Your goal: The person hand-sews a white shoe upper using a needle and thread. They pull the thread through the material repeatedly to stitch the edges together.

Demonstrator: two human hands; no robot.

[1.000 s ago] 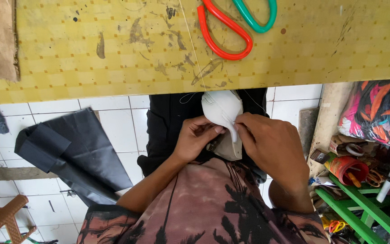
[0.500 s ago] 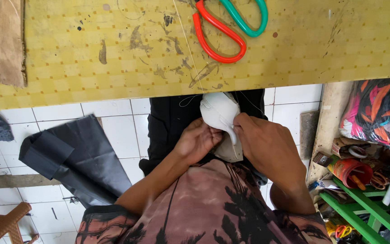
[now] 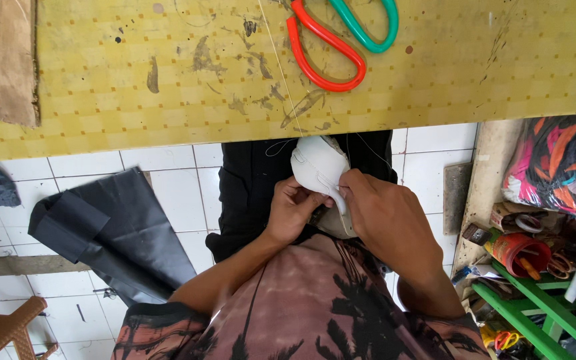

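I watched from the head camera. Both of my hands met at the centre of the frame, just below the desk (image 3: pixel 168 87) edge. My left hand (image 3: pixel 293 212) was clenched on the lower part of a white piece (image 3: pixel 318 167), fingers curled around it from the left. My right hand (image 3: pixel 385 217) pinched the same white piece from the right, its fingertips (image 3: pixel 343 190) pressed on the piece's edge. The piece sat over my lap, against black cloth (image 3: pixel 251 187) that hung below the desk. A thin thread (image 3: pixel 281 73) ran from the piece up across the desk top; I could not tell where it ended.

On the yellow desk, at the top centre, lay scissors with an orange handle (image 3: pixel 325 57) and a green handle (image 3: pixel 368 27), well apart from my hands. A brown board (image 3: pixel 1 60) lay in the upper left corner. A dark sheet (image 3: pixel 115 233) lay folded on the white floor tiles at the left. At the right edge stood a green rack (image 3: pixel 541 313) with a red cup (image 3: pixel 518 253) and a colourful bag (image 3: pixel 561 167) above it.
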